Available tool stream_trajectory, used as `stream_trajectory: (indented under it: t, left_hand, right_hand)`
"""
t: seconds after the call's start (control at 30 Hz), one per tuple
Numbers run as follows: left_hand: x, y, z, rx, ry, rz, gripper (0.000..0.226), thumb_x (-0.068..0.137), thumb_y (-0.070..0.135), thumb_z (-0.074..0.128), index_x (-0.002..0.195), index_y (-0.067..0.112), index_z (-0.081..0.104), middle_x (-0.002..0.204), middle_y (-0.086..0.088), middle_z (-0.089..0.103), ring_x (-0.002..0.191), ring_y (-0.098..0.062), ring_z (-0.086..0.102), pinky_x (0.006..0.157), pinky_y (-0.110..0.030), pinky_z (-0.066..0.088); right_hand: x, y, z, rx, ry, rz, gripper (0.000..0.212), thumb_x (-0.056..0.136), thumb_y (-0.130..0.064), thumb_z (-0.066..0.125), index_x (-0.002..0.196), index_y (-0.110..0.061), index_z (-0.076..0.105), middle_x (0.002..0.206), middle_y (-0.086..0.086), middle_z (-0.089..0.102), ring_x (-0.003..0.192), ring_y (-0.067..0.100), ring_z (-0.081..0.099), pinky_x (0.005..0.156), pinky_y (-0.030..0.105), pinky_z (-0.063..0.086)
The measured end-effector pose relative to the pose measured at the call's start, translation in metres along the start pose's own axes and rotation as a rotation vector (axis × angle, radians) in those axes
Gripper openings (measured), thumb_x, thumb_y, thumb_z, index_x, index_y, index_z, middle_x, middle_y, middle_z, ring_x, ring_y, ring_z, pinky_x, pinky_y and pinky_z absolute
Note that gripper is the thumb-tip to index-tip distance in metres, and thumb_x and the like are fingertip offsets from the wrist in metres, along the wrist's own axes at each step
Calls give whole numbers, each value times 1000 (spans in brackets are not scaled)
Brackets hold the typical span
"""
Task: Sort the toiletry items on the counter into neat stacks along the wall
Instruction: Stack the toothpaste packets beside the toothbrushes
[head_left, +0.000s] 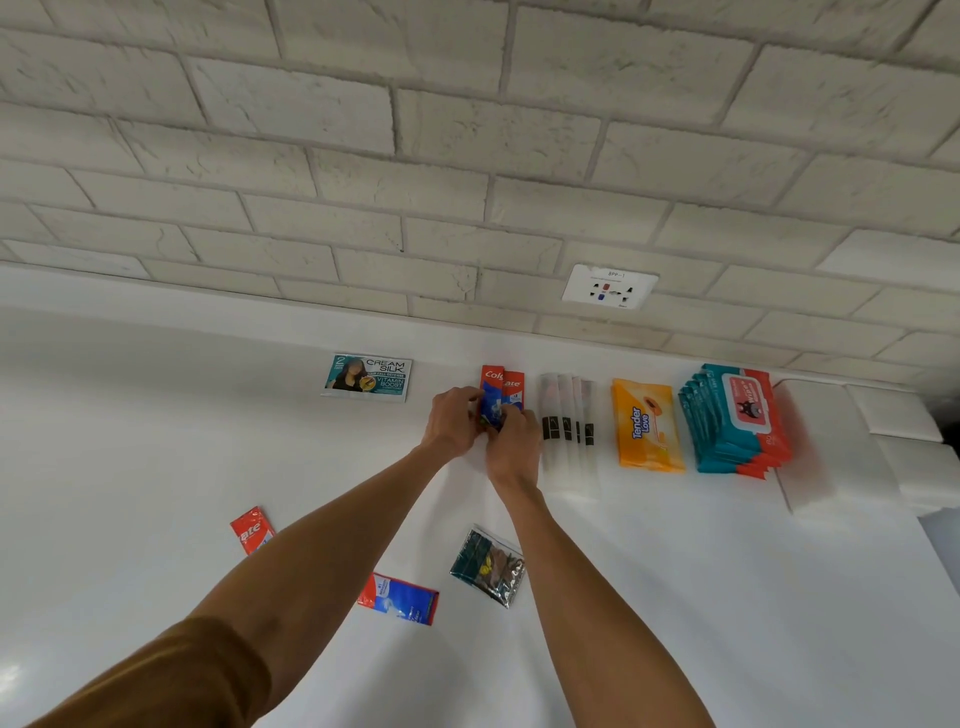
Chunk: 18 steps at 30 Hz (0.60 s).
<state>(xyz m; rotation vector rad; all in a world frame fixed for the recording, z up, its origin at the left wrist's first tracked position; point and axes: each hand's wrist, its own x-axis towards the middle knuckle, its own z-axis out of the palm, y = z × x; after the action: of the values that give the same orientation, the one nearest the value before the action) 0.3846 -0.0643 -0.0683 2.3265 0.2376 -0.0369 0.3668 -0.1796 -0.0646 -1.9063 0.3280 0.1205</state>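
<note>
The toothpaste sachets (511, 387) lie on the worktop (156, 415) close to the wall (467, 156), just beside the clear-wrapped sticks (569, 415). I judge them feather-light, floppy and slick, so they are best squared by pinching their edges. I have the left hand (451, 423) and right hand (514, 444) with fingers curled onto the stack's near end. Another red sachet (252, 530) lies well apart.

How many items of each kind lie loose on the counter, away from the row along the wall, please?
Colgate sachets: 2
Dark sachet: 1
Total: 3
Not counted: the wall-side sachet gripped by the left hand and right hand.
</note>
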Motion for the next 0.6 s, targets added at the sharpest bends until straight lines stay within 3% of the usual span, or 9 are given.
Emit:
stream_trajectory:
  t: [0.1,0.2,0.37,0.6]
  left_hand:
    - [-7,-2,-11,12,-8,22,52,87,13,81,136,13,63,126,-4,69,104,-22,68,90,-32,57]
    - [-21,-12,-28,47,6,68,42,90,13,76,130,15,66,117,-3,72,99,-17,67,88,-28,56]
    - [-62,-28,-63,58,56,126,21,92,9,70,111,17,75,101,5,76,87,-6,69,86,-25,57]
    - [-151,-58,-99,91,73,95,16,97,14,68,111,18,76,104,6,77,87,-5,69,83,-22,57]
  right_hand:
    - [-5,-2,-5,-290,-1,-172,11,107,-20,56,116,-18,63,102,-13,59,84,8,63,82,35,63]
    - [-21,-1,-7,-470,14,-330,30,103,-29,65,129,-15,61,121,6,64,105,20,65,85,40,63]
    - [-69,-9,-14,-467,0,-443,32,103,-32,63,133,-22,62,129,1,66,120,19,61,87,40,62]
    - [-137,6,-15,-493,-200,-464,28,104,-36,63,130,-32,58,127,-12,68,113,8,64,92,32,59]
